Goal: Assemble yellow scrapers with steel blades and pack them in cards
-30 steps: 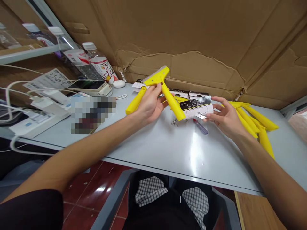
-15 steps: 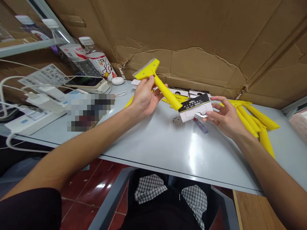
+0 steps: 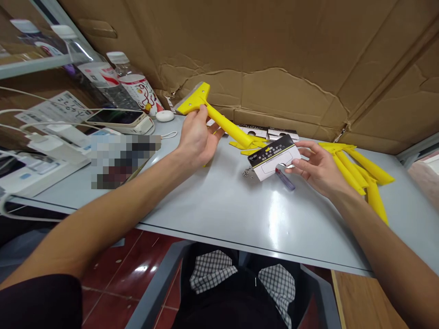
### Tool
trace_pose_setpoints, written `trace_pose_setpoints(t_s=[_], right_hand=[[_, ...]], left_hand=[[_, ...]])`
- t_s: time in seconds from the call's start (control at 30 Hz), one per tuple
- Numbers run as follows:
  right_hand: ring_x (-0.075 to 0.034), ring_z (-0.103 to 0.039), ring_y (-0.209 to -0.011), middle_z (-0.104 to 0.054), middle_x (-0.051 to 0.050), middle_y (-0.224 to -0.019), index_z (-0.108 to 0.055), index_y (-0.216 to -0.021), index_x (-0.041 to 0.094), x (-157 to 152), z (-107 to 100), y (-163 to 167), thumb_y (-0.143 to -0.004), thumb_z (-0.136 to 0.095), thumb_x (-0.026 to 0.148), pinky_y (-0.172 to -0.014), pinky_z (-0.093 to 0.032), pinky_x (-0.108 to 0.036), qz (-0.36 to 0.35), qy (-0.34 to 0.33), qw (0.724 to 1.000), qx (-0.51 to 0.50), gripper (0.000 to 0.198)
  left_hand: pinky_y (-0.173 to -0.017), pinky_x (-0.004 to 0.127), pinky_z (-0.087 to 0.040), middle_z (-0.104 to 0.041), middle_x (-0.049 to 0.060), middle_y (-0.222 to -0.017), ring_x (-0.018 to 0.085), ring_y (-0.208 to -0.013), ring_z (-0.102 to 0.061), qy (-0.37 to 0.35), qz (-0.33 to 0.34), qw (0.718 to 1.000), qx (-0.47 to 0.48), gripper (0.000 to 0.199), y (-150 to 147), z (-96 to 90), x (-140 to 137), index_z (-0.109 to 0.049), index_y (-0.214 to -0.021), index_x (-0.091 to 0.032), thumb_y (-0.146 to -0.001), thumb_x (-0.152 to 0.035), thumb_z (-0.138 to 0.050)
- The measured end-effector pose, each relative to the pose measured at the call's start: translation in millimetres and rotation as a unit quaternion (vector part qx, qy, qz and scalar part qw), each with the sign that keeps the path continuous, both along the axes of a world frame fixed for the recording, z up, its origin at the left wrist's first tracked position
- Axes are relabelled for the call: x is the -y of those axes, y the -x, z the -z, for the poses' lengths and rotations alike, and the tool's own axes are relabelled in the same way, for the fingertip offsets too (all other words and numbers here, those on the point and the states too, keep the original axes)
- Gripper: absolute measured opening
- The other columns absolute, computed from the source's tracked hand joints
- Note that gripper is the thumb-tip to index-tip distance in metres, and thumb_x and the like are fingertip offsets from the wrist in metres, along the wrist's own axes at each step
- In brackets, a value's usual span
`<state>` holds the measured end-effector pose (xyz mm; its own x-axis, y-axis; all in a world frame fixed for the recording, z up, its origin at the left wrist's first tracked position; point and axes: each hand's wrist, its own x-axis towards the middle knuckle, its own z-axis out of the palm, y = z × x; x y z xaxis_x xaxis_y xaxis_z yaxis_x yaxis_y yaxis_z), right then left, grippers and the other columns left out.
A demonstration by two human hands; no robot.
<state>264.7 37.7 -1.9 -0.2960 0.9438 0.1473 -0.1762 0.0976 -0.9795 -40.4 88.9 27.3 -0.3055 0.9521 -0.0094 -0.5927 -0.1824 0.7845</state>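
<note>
A yellow scraper (image 3: pixel 226 124) with a metal blade at its head is gripped near the neck by my left hand (image 3: pixel 197 139), its handle slanting down to the right. My right hand (image 3: pixel 315 167) pinches the right edge of a black-and-white packaging card (image 3: pixel 270 157) printed with lettering and pierced by a hole. Scraper and card are apart. Below the card, a screwdriver with a clear purplish handle (image 3: pixel 285 179) lies on the table, partly covered. Small metal nuts or screws (image 3: pixel 246 173) are scattered to the card's left.
Several yellow scraper handles (image 3: pixel 353 169) are heaped at the right of the table (image 3: pixel 219 205). More packaging cards (image 3: pixel 283 133) and yellow pieces (image 3: pixel 248 142) lie by the cardboard wall (image 3: pixel 291 55). Bottles (image 3: pixel 139 87), a phone (image 3: pixel 116 117) and a power strip (image 3: pixel 41 171) occupy the left.
The scraper has shifted left with my left hand. The card has come away from the handle end and turned, so more of its printed face shows.
</note>
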Motion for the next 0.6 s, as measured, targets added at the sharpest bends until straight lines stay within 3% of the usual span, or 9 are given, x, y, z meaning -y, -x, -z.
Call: trace_pose_setpoints(t_s=[0.17, 0.37, 0.6], right_hand=[[-0.02, -0.077, -0.09, -0.076, -0.002, -0.102, -0.076, -0.098, 0.025, 0, 4, 1, -0.083, -0.09, 0.033, -0.082, -0.07, -0.038, -0.017, 0.003, 1.0, 0.017, 0.022], [-0.022, -0.079, -0.09, -0.08, -0.004, -0.095, -0.076, -0.094, 0.023, 0, 5, 1, -0.084, -0.089, 0.041, -0.083, -0.07, -0.04, -0.016, 0.0, 0.999, 0.045, 0.024], [-0.02, -0.079, -0.084, -0.081, -0.002, -0.094, -0.073, -0.092, 0.025, 3, 5, 0, -0.087, -0.087, 0.036, -0.079, -0.069, -0.04, -0.092, -0.011, 0.995, 0.026, 0.019]], left_hand=[[-0.095, 0.038, -0.061, -0.071, 0.002, -0.103, 0.022, -0.11, -0.068, 0.002, -0.002, 1.0, -0.002, 0.015, -7, 1.6, 4, -0.06, -0.087, -0.031, -0.101, -0.027, -0.063], [-0.096, 0.038, -0.06, -0.068, 0.003, -0.096, 0.022, -0.105, -0.07, 0.014, 0.032, 0.999, -0.008, 0.015, -19, 4.6, 16, -0.061, -0.088, -0.029, -0.099, -0.024, -0.068], [-0.091, 0.031, -0.063, -0.064, 0.001, -0.088, 0.015, -0.085, -0.068, 0.031, 0.034, 0.998, 0.037, 0.015, -25, 2.6, 19, -0.058, -0.093, -0.024, -0.107, -0.02, -0.056]])
